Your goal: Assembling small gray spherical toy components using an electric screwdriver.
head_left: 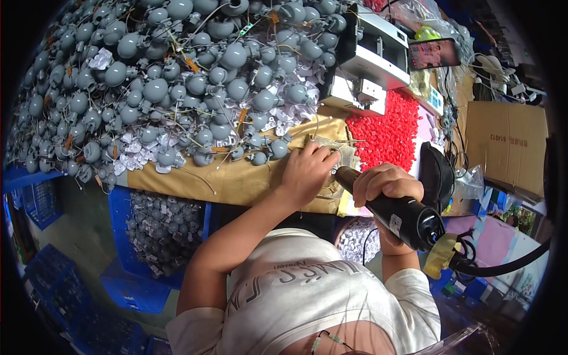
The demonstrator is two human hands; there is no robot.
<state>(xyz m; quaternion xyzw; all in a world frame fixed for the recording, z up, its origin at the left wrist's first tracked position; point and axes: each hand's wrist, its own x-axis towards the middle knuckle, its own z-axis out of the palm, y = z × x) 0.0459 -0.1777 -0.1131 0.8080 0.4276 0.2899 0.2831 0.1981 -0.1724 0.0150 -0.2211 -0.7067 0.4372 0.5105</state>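
My right hand (387, 183) is wrapped round a black heat gun (408, 220), a thick cylinder with a metal nozzle and a cable at its rear. The nozzle points up and left, close to the fingertips of my left hand (309, 170). That hand rests over a small clear plate (340, 155) on the brown-covered table (236, 186), its fingers bent and pressed together. Whatever they pinch is too small and covered to name. Beyond and to the left lies a big heap of grey ball-shaped parts (157, 90) with thin wires.
Small red pieces (384, 130) form a pile beyond the heat gun. Behind stands a white and black machine (378, 50) beside a phone (435, 53). A blue crate (121, 222) of grey parts sits below the table edge. At right are a cardboard box (506, 148) and a thick black cable (503, 270).
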